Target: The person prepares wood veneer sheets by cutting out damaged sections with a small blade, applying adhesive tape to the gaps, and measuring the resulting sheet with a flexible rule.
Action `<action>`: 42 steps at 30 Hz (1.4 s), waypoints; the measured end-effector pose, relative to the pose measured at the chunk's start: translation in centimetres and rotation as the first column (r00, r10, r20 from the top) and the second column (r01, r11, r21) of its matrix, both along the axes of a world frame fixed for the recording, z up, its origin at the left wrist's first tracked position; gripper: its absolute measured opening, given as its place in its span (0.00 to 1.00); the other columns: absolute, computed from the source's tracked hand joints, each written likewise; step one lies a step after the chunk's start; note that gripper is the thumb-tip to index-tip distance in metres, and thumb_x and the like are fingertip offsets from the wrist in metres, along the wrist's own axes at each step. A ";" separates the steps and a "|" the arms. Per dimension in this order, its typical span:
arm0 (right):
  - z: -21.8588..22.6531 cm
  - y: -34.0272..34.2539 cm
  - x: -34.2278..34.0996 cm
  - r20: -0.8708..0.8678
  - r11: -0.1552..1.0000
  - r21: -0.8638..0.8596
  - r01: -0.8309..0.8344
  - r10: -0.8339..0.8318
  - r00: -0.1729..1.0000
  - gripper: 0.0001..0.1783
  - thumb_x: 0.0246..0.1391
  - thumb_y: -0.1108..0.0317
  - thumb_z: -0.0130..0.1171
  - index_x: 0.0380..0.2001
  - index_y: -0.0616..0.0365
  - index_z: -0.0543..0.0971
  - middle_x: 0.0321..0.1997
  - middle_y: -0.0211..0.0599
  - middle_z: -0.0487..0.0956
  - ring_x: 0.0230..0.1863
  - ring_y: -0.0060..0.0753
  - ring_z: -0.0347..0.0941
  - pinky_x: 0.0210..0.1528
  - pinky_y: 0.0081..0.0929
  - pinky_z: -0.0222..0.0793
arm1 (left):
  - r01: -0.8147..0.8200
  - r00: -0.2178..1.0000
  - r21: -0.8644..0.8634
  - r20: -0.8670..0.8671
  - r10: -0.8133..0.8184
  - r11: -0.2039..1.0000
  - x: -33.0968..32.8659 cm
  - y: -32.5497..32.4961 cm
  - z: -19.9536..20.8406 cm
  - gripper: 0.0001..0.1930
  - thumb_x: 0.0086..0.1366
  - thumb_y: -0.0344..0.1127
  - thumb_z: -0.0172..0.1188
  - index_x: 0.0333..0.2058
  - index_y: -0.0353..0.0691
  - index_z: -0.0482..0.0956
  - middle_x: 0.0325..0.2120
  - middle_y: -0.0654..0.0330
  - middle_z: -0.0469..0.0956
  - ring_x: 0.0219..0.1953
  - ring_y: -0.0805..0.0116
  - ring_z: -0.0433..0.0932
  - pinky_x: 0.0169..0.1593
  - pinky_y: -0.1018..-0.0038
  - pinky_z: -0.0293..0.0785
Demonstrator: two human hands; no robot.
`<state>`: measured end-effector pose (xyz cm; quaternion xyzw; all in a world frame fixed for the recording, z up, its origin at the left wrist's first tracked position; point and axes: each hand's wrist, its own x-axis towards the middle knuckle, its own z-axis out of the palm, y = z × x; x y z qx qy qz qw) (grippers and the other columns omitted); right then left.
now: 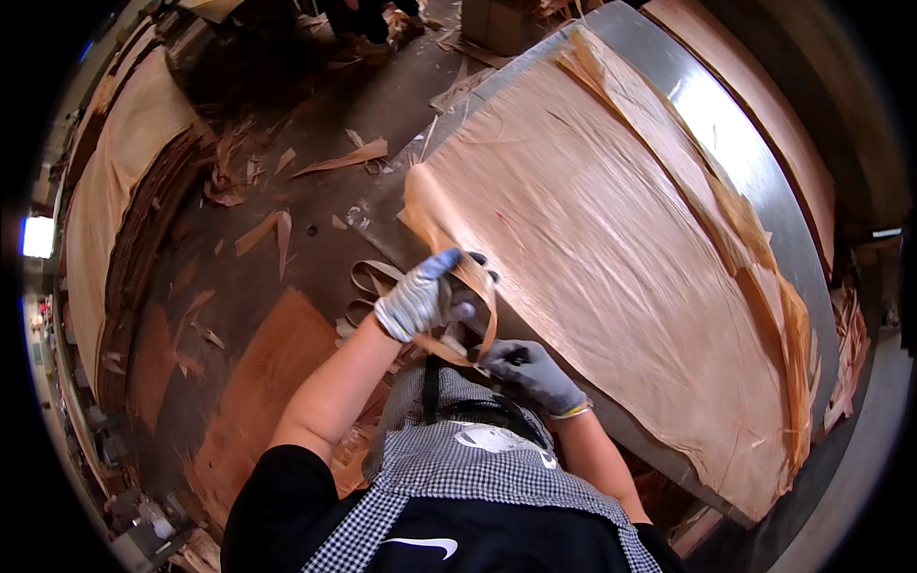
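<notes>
A thin, pale brown strip point(490, 320), perhaps veneer or paper tape, bends in a loop between my hands. My left hand point(417, 298), in a striped white glove with bluish fingertips, is closed around its upper part, beside the near left corner of a large wood veneer sheet point(592, 220). Lower and to the right, my right hand point(532, 374) in a dark grey glove pinches the strip's lower end close to my checked apron point(468, 468). More of a curled strip point(368, 277) hangs left of my left hand. Fingers partly hide the grip points.
The veneer lies on a metal-topped table point(712, 110), with a torn, folded orange-brown layer point(731, 224) along its far right side. At left stands a tall veneer stack point(124, 201). Scraps point(344, 158) and a reddish-brown sheet point(258, 382) lie on the floor. A person's legs point(368, 19) show at the top.
</notes>
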<state>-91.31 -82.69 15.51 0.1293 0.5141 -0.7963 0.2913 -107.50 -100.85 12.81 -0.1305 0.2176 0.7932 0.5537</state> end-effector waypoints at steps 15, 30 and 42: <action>-2.3 6.1 8.6 0.170 0.958 0.287 0.001 -0.052 0.984 0.09 0.54 0.71 0.58 0.38 0.63 0.79 0.31 0.26 0.78 0.26 0.13 0.69 0.25 0.15 0.64 | -0.027 0.990 -0.307 -0.141 -0.017 0.951 -3.2 0.2 -3.8 0.29 0.63 0.56 0.55 0.50 0.37 0.71 0.41 0.52 0.77 0.40 0.61 0.79 0.34 0.71 0.82; -0.2 9.5 12.0 0.270 -0.190 0.963 -0.193 0.612 0.744 0.04 0.45 0.69 0.57 0.26 0.55 0.76 0.32 0.38 0.75 0.28 0.45 0.76 0.27 0.40 0.71 | -0.648 -0.460 -0.552 -0.266 -0.847 0.525 -7.4 -5.6 -9.3 0.26 0.60 0.40 0.54 0.56 0.37 0.66 0.58 0.49 0.65 0.61 0.51 0.61 0.64 0.59 0.55; -6.1 8.8 14.2 0.371 -0.243 0.925 -0.294 0.397 0.839 0.06 0.42 0.69 0.59 0.27 0.54 0.80 0.36 0.40 0.77 0.34 0.44 0.77 0.34 0.41 0.72 | -0.498 -0.641 -0.644 -0.178 -0.746 0.581 -7.1 -6.3 -9.0 0.25 0.58 0.48 0.57 0.56 0.61 0.70 0.63 0.43 0.52 0.64 0.33 0.50 0.64 0.43 0.46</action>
